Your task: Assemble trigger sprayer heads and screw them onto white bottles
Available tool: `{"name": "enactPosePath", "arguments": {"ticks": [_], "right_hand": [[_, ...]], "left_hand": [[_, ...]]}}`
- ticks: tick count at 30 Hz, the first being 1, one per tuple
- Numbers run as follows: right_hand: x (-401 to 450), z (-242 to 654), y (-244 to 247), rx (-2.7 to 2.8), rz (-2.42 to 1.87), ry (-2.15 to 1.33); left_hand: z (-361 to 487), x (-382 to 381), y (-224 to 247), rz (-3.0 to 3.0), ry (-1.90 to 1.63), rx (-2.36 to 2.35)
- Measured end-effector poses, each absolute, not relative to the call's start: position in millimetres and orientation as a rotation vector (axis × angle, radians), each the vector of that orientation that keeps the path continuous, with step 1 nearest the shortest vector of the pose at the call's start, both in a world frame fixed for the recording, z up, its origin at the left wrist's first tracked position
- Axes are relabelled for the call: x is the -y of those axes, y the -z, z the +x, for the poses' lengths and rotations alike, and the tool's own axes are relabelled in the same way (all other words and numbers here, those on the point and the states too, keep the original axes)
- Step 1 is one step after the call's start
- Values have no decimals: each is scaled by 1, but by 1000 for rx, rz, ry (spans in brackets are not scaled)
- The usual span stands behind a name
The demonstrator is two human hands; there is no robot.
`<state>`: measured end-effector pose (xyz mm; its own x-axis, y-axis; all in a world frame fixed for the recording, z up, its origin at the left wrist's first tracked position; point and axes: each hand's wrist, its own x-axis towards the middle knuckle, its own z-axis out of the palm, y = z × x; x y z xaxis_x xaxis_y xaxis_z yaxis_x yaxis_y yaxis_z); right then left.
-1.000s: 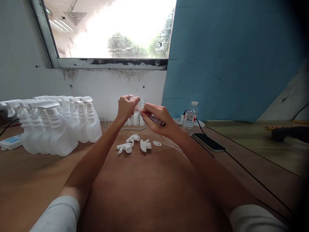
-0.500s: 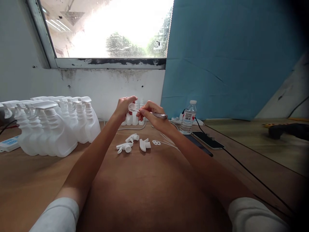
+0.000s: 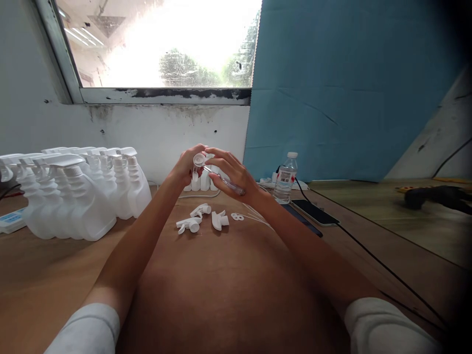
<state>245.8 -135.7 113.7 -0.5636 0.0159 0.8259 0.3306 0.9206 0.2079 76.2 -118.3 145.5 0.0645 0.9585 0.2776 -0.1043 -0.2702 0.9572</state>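
My left hand (image 3: 185, 166) grips a white trigger spray head (image 3: 199, 160) above the table, its round open collar turned toward me. In my right hand (image 3: 241, 178) lies a small screwdriver (image 3: 229, 183) with a clear handle and a thin metal shaft. Its tip points at the collar; whether it touches cannot be made out. The right fingers reach out near the spray head, with the handle held under them by the thumb. Below my hands several more white spray heads (image 3: 220, 221) lie on the table, beside small white washers (image 3: 237, 216) and thin white tubes (image 3: 258, 216).
White spray bottles (image 3: 92, 206) stand packed together on the left, by a white device (image 3: 13, 220). At right are a water bottle (image 3: 285, 183), a phone (image 3: 315, 211) with a cable and a dark flat object (image 3: 304, 222). A power strip (image 3: 201, 184) sits behind my hands.
My right fingers have spread from a pencil-like pinch and reach toward the spray head, while the screwdriver handle has tilted lower. The spray head's collar has turned more toward me.
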Motion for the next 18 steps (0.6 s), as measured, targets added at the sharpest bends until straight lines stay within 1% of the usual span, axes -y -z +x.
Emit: {"name": "enactPosePath", "arguments": {"ticks": [4,8,15,18], "right_hand": [[130,252,-113,2234,-275,615],[127,254,-111,2275,-268,654],[130,253,-116,2271,-239,465],[134,255,-119,2221,-198,326]], "left_hand": [[78,122,-147,1270,-1268,-861],[79,120,-145,1286,-1258,-940],[75,115,-142,1485,-1234,-1004],[71,117,-143,1614,-1233,-1149]]}}
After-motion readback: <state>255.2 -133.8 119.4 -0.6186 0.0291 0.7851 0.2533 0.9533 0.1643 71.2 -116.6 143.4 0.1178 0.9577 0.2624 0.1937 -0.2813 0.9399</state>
